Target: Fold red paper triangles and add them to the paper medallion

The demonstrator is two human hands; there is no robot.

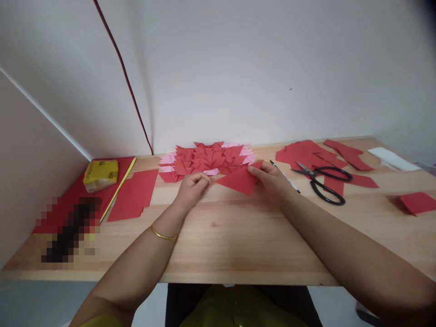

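A folded red paper triangle (pixel 240 180) is pinched between the thumb and fingers of my right hand (pixel 270 179) above the table. Its pointed left tip faces my left hand (pixel 193 190), whose fingers are curled closed. A small gap seems to lie between that tip and my left fingertips; what those fingers hold, if anything, is hidden. Just behind both hands, rows of folded red and pink paper pieces (pixel 207 156) stand close together. A pen (pixel 288 178) lies beside my right hand.
Black-handled scissors (pixel 313 173) lie open among red paper scraps (pixel 298 152) on the right. Farther right are white paper (pixel 391 159) and a red square (pixel 418 202). Red sheets (pixel 136 195) and a yellow packet (pixel 101 175) lie left. A wall (pixel 218 68) borders the table (pixel 218 245).
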